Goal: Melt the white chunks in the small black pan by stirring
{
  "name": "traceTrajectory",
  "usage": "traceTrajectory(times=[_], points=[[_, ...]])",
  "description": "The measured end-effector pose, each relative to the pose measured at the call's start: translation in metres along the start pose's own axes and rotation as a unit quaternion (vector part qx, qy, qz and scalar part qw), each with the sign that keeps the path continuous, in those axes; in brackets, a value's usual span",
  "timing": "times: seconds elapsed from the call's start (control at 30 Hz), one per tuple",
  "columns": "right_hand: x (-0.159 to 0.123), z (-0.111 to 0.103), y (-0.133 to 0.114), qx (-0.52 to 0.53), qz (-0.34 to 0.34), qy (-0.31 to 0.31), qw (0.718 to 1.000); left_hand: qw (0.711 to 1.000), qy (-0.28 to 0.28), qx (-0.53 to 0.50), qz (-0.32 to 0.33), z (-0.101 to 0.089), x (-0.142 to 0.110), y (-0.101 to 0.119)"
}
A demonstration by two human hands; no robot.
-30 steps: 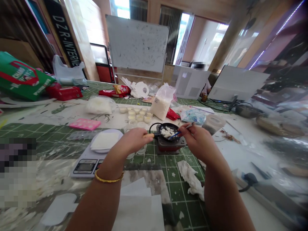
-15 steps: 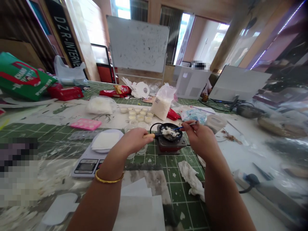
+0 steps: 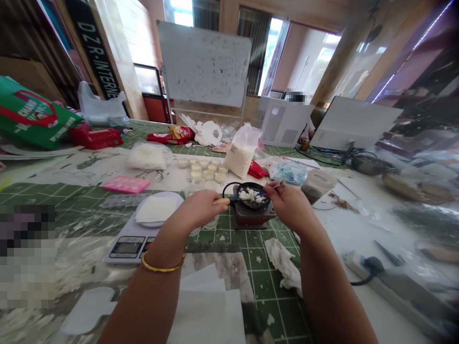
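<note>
A small black frying pan (image 3: 266, 204) rests on a little red and grey hot plate (image 3: 251, 220). My left hand (image 3: 199, 209) is closed round the pan's wooden handle (image 3: 222, 201). White lumps (image 3: 248, 194) lie in the pan, looking like wax pieces, though I cannot be sure. My right hand (image 3: 289, 203) pinches a thin blue stirring stick (image 3: 261, 193), its far end down among the lumps. Behind the pan stand several small cups (image 3: 209, 175) with pale cream contents, and a clear bag of white granules (image 3: 240, 153).
To the left are a kitchen scale (image 3: 129, 248) bearing white sheets and a pink block (image 3: 127, 184). Paper sheets (image 3: 208, 315) lie in front, with a crumpled cloth (image 3: 283, 267) right of them. A power strip (image 3: 376, 282) with a plugged-in cable sits at the right.
My right hand has moved a little left, carrying the stick further towards the middle of the pan. My left hand keeps its hold on the handle.
</note>
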State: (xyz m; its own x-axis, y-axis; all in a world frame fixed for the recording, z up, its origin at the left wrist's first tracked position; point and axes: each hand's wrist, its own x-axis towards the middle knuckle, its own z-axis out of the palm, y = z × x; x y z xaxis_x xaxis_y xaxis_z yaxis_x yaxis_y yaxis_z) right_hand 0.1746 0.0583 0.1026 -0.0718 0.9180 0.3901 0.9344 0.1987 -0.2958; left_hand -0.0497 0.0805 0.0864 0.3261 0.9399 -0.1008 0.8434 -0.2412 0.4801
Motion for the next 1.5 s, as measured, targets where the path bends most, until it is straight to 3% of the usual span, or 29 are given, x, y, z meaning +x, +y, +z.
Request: traceTrajectory(times=[0.23,0.4,0.53,0.7,0.87,1.03,1.23,1.4,1.5], points=[[-0.004,-0.005,0.000,0.028,0.009,0.067,0.997,1.000,-0.003,0.004,0.001,-0.001,-0.002,0.002],[-0.003,-0.003,-0.002,0.001,0.010,0.006,1.000,1.000,-0.009,-0.002,-0.004,-0.001,-0.002,0.002],[-0.004,-0.004,-0.001,0.039,0.006,0.059,0.998,1.000,0.000,0.008,0.006,0.000,0.000,0.000],[-0.005,-0.003,-0.005,0.037,-0.004,-0.002,0.999,1.000,0.005,0.009,0.003,0.001,0.001,-0.001],[-0.005,-0.004,-0.003,0.061,0.006,0.062,0.996,1.000,0.005,0.017,0.004,0.000,-0.001,0.000],[-0.004,-0.003,-0.001,0.025,0.014,0.043,0.999,1.000,0.000,0.010,-0.001,0.000,0.001,0.000],[-0.005,-0.001,-0.004,0.080,-0.016,0.029,0.996,1.000,0.006,0.007,-0.001,0.000,0.000,0.000],[-0.001,-0.002,0.003,0.026,0.011,0.055,0.998,1.000,0.001,-0.002,0.002,0.000,0.000,-0.001],[0.001,-0.004,0.007,-0.019,0.030,0.027,0.999,1.000,0.006,-0.001,0.003,0.001,0.000,-0.001]])
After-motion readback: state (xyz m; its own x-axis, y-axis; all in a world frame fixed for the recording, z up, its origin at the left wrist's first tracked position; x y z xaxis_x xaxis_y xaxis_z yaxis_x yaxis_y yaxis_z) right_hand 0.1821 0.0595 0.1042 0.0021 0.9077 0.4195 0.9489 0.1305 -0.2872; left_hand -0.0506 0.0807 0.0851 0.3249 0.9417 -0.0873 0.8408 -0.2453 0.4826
